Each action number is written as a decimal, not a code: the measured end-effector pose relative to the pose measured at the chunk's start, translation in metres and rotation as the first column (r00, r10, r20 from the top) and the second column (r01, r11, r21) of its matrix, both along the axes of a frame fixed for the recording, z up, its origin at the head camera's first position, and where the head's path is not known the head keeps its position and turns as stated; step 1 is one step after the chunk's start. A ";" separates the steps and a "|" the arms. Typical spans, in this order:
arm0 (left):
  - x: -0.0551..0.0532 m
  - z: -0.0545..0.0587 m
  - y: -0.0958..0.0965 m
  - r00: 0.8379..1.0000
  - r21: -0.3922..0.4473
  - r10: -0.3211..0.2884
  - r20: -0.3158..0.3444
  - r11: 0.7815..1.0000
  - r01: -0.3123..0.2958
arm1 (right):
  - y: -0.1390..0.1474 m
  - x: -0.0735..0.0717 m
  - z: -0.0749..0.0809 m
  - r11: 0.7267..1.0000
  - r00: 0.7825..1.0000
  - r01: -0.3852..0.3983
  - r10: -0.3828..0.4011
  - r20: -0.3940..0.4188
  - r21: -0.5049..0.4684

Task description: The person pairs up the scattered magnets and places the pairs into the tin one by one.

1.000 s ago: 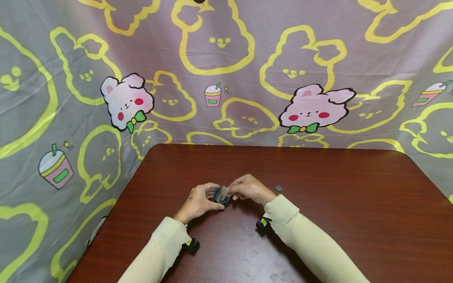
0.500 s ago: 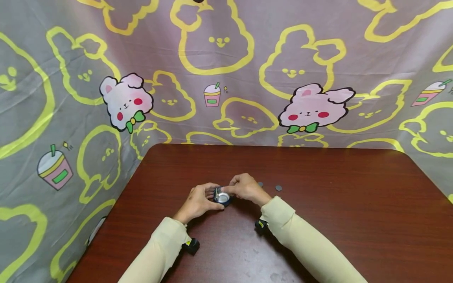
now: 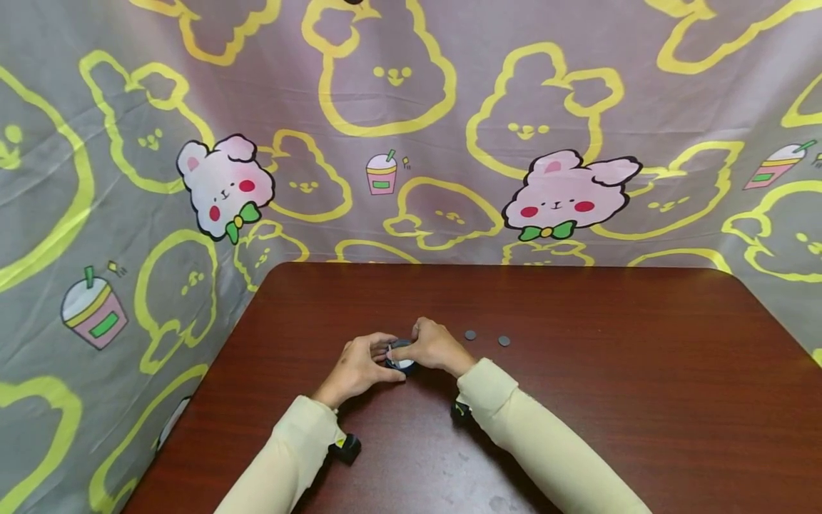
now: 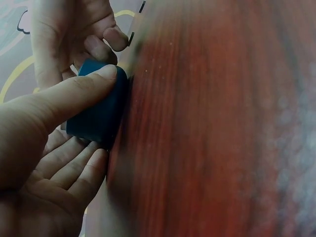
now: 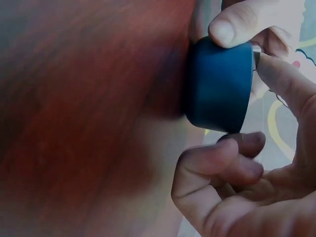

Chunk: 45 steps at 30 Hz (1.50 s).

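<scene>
Two grips, both mine, at one container, above a red-brown worktop with rounded far corners.

Item: one container, round, dark blue outside, pale and silvery within, mouth upward. Location: nearer the worktop's left edge than its right, well in from the far edge. Whether its base touches the wood, I cannot tell.

Item: left grip. Condition: gripping the container, thumb against the wall on my side, fingers round the left and far sides.

Item: right grip. Condition: thumb reaching over the rim into the mouth, fingers curled beside the wall. Whether it pinches anything, I cannot tell.

Item: one small metal piece, at the rim by my right thumb; mostly hidden.

Item: two small dark discs, flat on the worktop to the right of my right grip, apart from each other. The left disc lies slightly nearer the far edge; the right disc lies nearer the right edge.

Item: two pale yellow sleeves, one black device at the left wrist, another partly hidden at the right.

Item: one grey-pink cloth with yellow outlined figures, beyond the far edge.
</scene>
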State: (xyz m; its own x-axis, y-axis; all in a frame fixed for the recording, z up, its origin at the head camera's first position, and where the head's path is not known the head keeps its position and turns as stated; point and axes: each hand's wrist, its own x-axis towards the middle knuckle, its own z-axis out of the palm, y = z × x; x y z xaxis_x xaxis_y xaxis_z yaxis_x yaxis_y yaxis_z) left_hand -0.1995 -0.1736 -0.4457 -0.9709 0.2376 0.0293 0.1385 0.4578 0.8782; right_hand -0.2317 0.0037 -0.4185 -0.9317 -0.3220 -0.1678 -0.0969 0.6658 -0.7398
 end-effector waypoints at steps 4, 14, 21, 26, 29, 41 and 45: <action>-0.001 0.001 0.001 1.000 -0.004 0.002 -0.007 1.000 -0.002 | 0.001 -0.002 0.002 1.000 1.000 -0.002 0.002 0.000 0.013; -0.002 0.000 0.004 1.000 0.006 -0.003 -0.001 1.000 0.003 | 0.005 0.002 -0.001 0.999 1.000 -0.027 0.027 -0.008 0.044; -0.001 0.000 0.007 1.000 0.003 -0.006 -0.007 1.000 0.006 | 0.029 -0.002 -0.004 0.998 0.998 -0.027 0.031 0.060 -0.055; -0.004 0.006 0.008 0.998 -0.083 -0.038 -0.044 0.996 0.034 | 0.045 -0.004 -0.001 0.994 0.998 -0.011 0.019 0.067 -0.106; -0.006 0.014 0.010 0.997 -0.173 -0.047 -0.060 0.984 0.036 | 0.055 -0.004 0.001 0.994 0.999 -0.026 0.029 0.033 -0.107; -0.021 0.034 0.037 0.987 -0.216 -0.147 -0.059 0.968 0.131 | 0.098 -0.003 0.000 0.987 0.991 -0.130 0.125 -0.052 -0.098; -0.026 0.035 0.050 0.980 -0.237 -0.183 -0.082 0.959 0.159 | 0.113 -0.002 0.001 0.986 0.985 -0.152 0.145 -0.093 -0.074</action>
State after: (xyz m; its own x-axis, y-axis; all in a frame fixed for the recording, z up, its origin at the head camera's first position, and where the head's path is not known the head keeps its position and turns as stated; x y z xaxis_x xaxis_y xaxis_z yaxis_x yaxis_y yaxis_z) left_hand -0.2259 -0.1233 -0.4111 -0.9098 0.4118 0.0520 0.3158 0.6055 0.7305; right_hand -0.2333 0.1167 -0.4174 -0.8826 -0.4668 -0.0558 -0.2564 0.5776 -0.7750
